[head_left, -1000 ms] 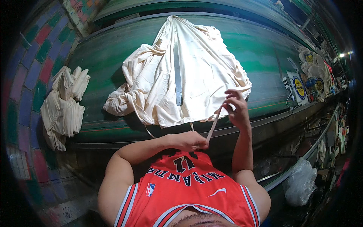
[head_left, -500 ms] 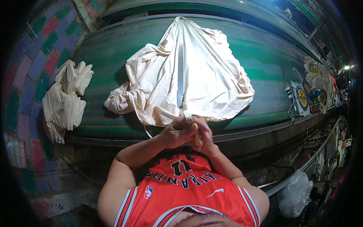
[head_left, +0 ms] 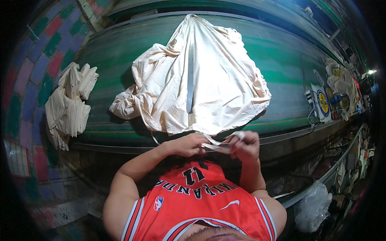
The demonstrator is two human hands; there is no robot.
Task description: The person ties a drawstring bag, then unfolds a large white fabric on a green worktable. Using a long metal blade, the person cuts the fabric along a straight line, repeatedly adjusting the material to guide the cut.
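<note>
A large cream cloth [head_left: 225,88] lies spread and wrinkled over the green table, its near edge at the table's front. A narrow grey metal-looking strip [head_left: 190,84] shows lengthwise through a gap in its middle. In front of that edge, a cream fabric strip [head_left: 219,148] runs between my hands, looped and slightly blurred. My left hand [head_left: 188,144] is closed on one part of it. My right hand [head_left: 246,145], smeared a little by motion, has its fingers curled round the other part. Something whitish shows at the right fingers.
A pile of folded cream cloth [head_left: 68,110] hangs over the left end of the green table [head_left: 289,88]. At the right end lie printed pieces [head_left: 322,102], a white cable and more cream cloth. A clear plastic bag [head_left: 313,207] sits low on the right, by a metal rail.
My hands were together at the cloth's near edge. The right has moved away to the right, drawing the fabric strip out between them; the left has shifted slightly.
</note>
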